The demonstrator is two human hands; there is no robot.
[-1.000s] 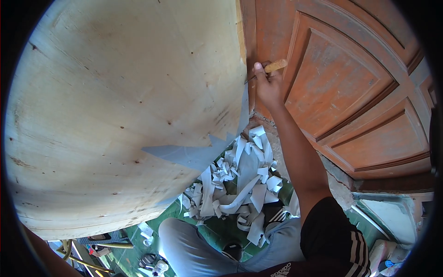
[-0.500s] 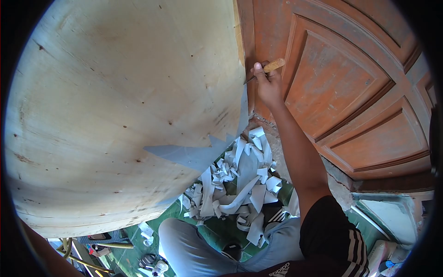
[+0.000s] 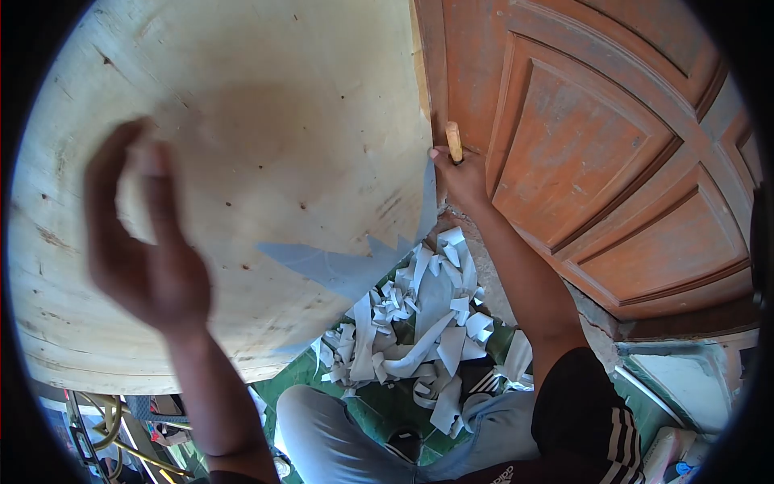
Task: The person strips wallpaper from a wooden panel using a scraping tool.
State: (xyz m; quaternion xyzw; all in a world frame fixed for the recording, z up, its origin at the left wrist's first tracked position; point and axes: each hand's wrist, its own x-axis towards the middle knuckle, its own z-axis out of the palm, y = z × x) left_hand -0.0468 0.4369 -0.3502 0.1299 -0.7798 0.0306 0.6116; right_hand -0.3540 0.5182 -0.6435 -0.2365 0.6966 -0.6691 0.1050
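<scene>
A large pale plywood panel fills the left and middle, with a jagged patch of grey-blue covering along its lower right edge. At that edge, above the patch, my right hand is closed around a wooden-handled tool, its handle pointing up. My hand hides the tool's working end. The thumb is by the top of the grey-blue strip. My left hand is raised in front of the panel, blurred, fingers loosely curved and apart from the thumb, with nothing between them.
An orange-brown panelled wooden door stands right beside the panel. Torn grey-white strips lie heaped on the green floor before my knees. Hoses and other items sit at lower left, with a white object at lower right.
My left hand has risen from the lower left edge to in front of the panel. My right hand has moved slightly down and tipped the tool's handle more upright.
</scene>
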